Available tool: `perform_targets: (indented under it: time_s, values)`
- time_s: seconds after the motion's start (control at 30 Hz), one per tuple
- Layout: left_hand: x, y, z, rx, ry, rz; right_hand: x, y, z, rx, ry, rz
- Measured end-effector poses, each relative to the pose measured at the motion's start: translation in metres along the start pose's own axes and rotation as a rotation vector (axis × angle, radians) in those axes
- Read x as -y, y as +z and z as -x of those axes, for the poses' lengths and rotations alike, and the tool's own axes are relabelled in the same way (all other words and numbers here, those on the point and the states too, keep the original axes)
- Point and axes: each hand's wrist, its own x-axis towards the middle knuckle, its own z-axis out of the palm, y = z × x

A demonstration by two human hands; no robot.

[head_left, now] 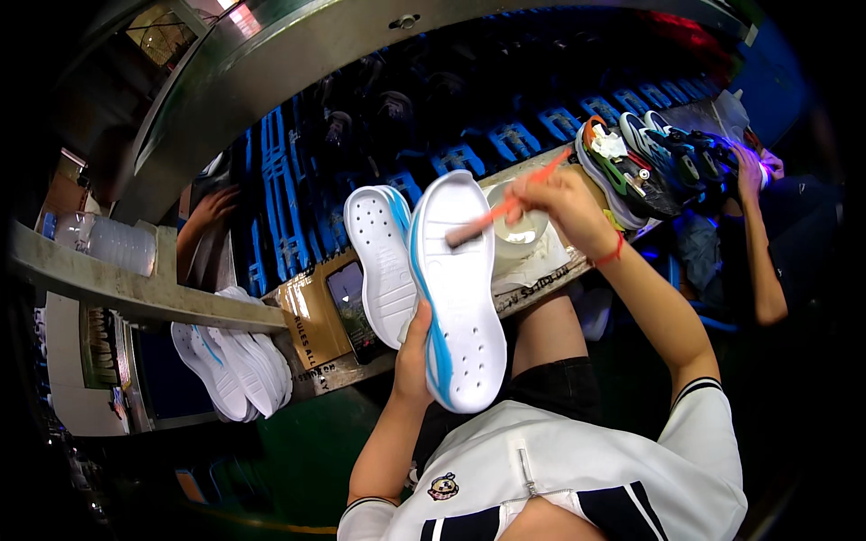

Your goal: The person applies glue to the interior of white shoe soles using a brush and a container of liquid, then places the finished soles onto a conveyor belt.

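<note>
My left hand [414, 359] is closed around the edge of a white shoe sole [462, 311] with a blue side band, its inner face turned up. Small holes dot the heel and grooves cross the upper part. In my right hand [561, 207] I grip a brush [488, 219] with an orange handle. Its dark tip is at the upper part of the sole; whether it touches cannot be made out. A second white sole [381, 270] lies just left of the held one, partly hidden by it. Behind the brush stands a pale bowl [521, 247], partly covered by my hand.
A phone [354, 307] lies on cardboard on the bench. Several soles [244, 361] are stacked at left, below a metal bar with a plastic bottle [106, 242]. Finished-looking shoes [622, 171] line the right, near another person's hands [750, 173]. Blue-clipped racks [514, 140] stand behind.
</note>
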Motion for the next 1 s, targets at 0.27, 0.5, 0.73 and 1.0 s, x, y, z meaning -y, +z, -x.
perform_targets:
  time_s: [0.27, 0.5, 0.73, 1.0]
  values:
    - [-0.018, 0.012, 0.004, 0.142, -0.057, 0.211, 0.024, 0.000, -0.017, 0.000, -0.487, 0.442]
    - [-0.023, -0.003, -0.026, -0.131, 0.392, -0.108, 0.009, 0.042, 0.054, 0.031, -0.642, 0.630]
    - [-0.026, 0.001, -0.027, -0.355, 0.538, -0.201, 0.010, 0.062, 0.099, 0.102, -0.161, 0.166]
    - [-0.008, 0.025, -0.015, 0.064, 0.332, -0.282, 0.021, 0.010, 0.055, -0.190, -0.094, -0.111]
